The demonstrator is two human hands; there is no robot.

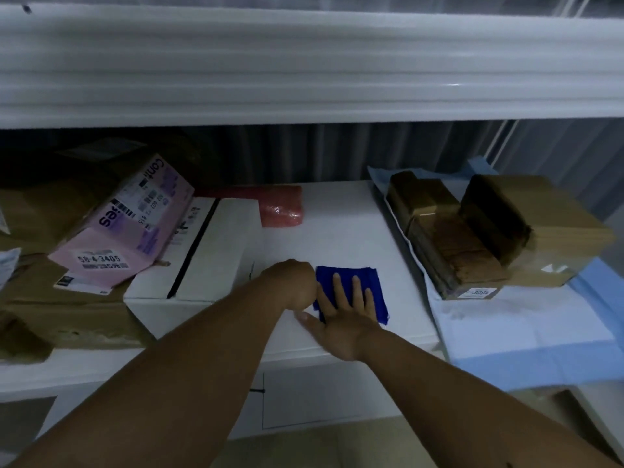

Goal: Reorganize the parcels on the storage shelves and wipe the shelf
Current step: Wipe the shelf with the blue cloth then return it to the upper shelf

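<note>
A blue cloth (366, 282) lies flat on the white shelf (337, 224). My right hand (341, 315) presses on it with fingers straight and spread. My left hand (293, 282) sits just left of the cloth, bent at the wrist; its fingers are hidden behind the wrist. To the left lie a white box (216, 251) and a tilted pink box (125, 228) on brown parcels (67, 312). A red bubble-wrapped parcel (280, 206) lies at the back. Brown taped parcels (452, 244) and a cardboard box (553, 228) stand on the right.
A light blue sheet (526, 336) lies under the right-hand parcels and hangs over the shelf edge. The upper shelf's white front rail (304, 69) runs across the top of the view. Grey corrugated wall (304, 153) backs the shelf.
</note>
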